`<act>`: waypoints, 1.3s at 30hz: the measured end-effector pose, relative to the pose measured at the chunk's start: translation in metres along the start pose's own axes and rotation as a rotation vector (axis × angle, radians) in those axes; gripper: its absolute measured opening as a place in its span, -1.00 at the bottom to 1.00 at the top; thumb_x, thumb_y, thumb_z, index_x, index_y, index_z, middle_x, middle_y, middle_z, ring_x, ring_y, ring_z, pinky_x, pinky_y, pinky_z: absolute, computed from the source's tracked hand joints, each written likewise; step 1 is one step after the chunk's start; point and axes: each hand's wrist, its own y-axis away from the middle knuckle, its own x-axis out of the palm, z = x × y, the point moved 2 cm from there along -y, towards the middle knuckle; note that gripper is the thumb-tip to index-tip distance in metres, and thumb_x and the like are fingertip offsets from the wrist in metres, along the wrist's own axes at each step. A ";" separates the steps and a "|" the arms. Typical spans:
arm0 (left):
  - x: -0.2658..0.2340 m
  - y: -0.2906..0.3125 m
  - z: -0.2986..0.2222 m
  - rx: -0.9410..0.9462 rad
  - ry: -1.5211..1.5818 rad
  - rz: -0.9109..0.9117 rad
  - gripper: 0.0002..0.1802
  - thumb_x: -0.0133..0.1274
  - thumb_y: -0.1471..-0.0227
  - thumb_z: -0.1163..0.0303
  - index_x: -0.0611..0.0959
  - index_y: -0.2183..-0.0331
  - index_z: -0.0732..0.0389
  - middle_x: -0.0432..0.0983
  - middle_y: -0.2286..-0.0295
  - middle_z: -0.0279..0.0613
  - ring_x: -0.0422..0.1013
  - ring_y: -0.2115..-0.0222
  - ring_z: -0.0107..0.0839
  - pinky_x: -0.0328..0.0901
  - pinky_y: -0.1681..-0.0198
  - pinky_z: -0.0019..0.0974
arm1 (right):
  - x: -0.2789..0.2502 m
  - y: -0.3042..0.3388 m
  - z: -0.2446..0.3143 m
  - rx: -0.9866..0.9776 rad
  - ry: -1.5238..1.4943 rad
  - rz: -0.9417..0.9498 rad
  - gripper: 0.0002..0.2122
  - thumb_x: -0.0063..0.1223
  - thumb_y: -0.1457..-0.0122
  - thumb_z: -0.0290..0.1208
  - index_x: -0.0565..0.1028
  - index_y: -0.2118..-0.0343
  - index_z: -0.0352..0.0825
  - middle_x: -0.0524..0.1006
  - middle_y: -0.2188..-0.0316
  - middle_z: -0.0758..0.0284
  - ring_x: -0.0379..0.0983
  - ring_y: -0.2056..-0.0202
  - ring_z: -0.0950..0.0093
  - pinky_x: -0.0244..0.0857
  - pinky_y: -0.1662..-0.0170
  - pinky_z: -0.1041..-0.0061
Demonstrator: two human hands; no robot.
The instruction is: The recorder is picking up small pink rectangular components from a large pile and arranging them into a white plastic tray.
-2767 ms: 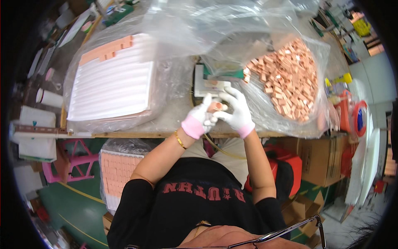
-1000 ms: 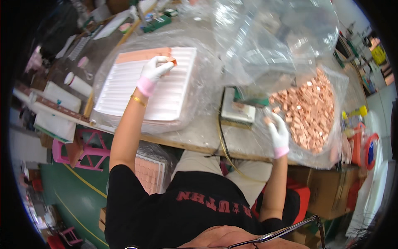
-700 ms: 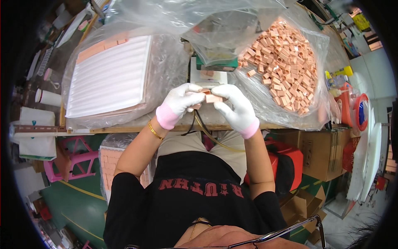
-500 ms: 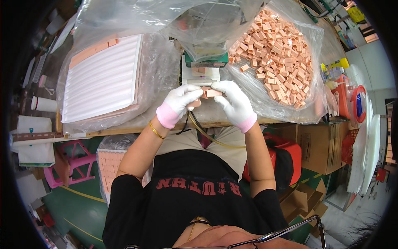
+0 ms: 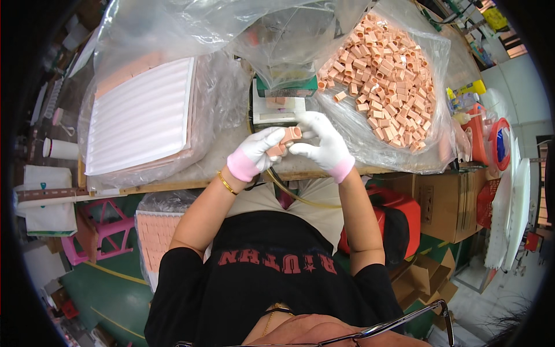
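Note:
My left hand (image 5: 256,151), in a white glove with a pink cuff, is closed around small peach-coloured hollow caps. One cap (image 5: 292,134) sticks out past the thumb with its open end to the right. A second cap (image 5: 276,150) shows below it in the same hand. My right hand (image 5: 324,143), gloved alike, is just right of the upper cap. Its thumb and fingers are apart, and whether a fingertip touches the cap is hard to see. Behind the hands stands a small machine with a green body (image 5: 292,88) and a pale bed (image 5: 279,110), where a peach piece lies.
A big heap of peach caps (image 5: 384,81) lies on plastic sheeting at right. At left, a white ridged sheet (image 5: 141,115) covers peach pieces in a clear bag. The wooden table edge (image 5: 191,184) runs before me. A red bin (image 5: 480,133) stands far right.
The upper cap has turned, its open end now showing. My right fingers have come off it and spread apart. My left hand has shifted slightly right.

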 end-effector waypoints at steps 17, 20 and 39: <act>-0.027 0.022 -0.001 0.174 0.033 -0.138 -0.66 -0.10 -0.19 0.39 0.41 0.03 0.35 0.43 0.11 0.04 0.45 0.22 -0.34 0.38 0.23 -0.46 | -0.005 -0.081 -0.050 -0.048 0.487 -0.202 -0.76 0.18 0.12 -0.31 0.53 0.38 -0.31 0.50 0.31 0.17 0.40 0.21 0.17 0.30 0.08 0.30; -0.030 0.028 -0.006 0.156 -0.027 -0.165 -0.66 -0.07 -0.18 0.37 0.41 0.04 0.32 0.45 0.13 -0.02 0.45 0.28 -0.41 0.35 0.30 -0.52 | -0.049 -0.072 -0.070 0.046 0.950 -0.277 -0.85 0.07 0.03 -0.33 0.55 0.37 -0.16 0.51 0.32 0.28 0.40 0.22 0.25 0.31 0.15 0.30; -0.012 -0.007 0.018 0.161 -0.046 0.121 -0.54 -0.13 -0.20 0.14 0.38 0.00 0.27 0.45 0.35 -0.32 0.36 0.43 -0.58 0.26 0.39 -0.56 | 0.019 -0.009 -0.022 0.232 -0.489 -0.174 -0.62 0.09 -0.12 -0.44 0.40 -0.01 -0.43 0.51 0.15 0.29 0.40 0.16 0.60 0.27 0.06 0.60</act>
